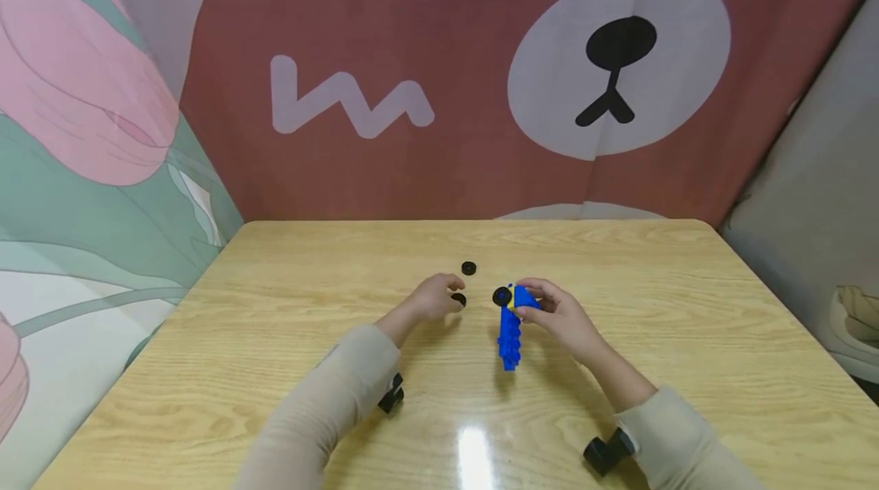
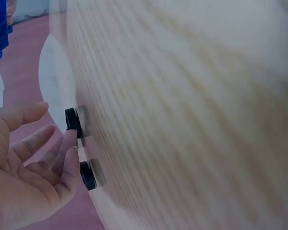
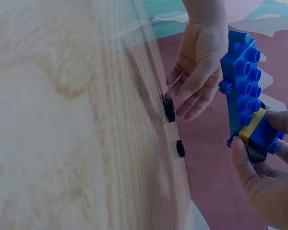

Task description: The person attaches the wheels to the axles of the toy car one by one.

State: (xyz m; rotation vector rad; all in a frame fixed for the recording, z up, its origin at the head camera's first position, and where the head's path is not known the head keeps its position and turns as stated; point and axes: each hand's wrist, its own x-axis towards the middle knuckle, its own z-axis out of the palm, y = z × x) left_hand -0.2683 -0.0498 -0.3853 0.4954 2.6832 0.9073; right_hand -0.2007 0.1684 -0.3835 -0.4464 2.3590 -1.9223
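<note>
- Above the table (image 1: 206, 368), about midway between its left and right edges, the blue block toy (image 1: 509, 337) is held clear of the surface.
- The right hand (image 1: 563, 322) grips the toy at its blue end block, thumb on one side and fingers on the other.
- What looks done: the studded blue body, a yellow piece (image 3: 253, 127) and the end block are joined, and one mounted wheel (image 1: 502, 296) sits on the toy's side; whether another is on the opposite side, I cannot tell.
- What looks left: two black wheels lie loose, toward the table's far edge and apart from the toy, so the assembly seems only partly complete.
- The left hand (image 1: 433, 298) is at the nearer wheel (image 1: 459, 299), its fingers loosely bent and the thumb held away; it has no grip, and whether a fingertip touches the wheel is unclear.
- The farther wheel (image 1: 469, 268) lies just beyond, closer to the far edge, with neither hand on it.
</note>
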